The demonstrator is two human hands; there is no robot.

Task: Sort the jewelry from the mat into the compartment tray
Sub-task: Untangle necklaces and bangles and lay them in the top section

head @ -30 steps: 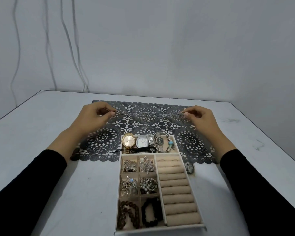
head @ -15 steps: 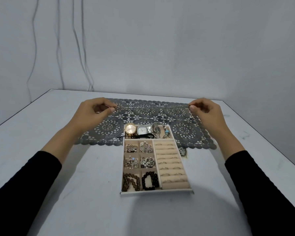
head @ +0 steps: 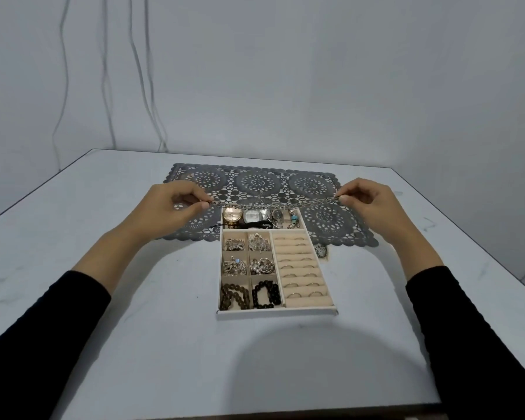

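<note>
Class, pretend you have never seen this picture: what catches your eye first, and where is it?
A metal chain is stretched between the left hand and the right hand, each pinching one end, above the far end of the compartment tray. That tray sits mid-table, packed with watches, beads and rings, its far end overlapping a grey lace mat.

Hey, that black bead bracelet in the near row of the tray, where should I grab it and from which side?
Come straight down from above: the black bead bracelet lies flat as an open loop, with the tray dividers close around it, so a sideways approach looks blocked. Pinch one side of the strand, a fingertip inside the loop.
</note>
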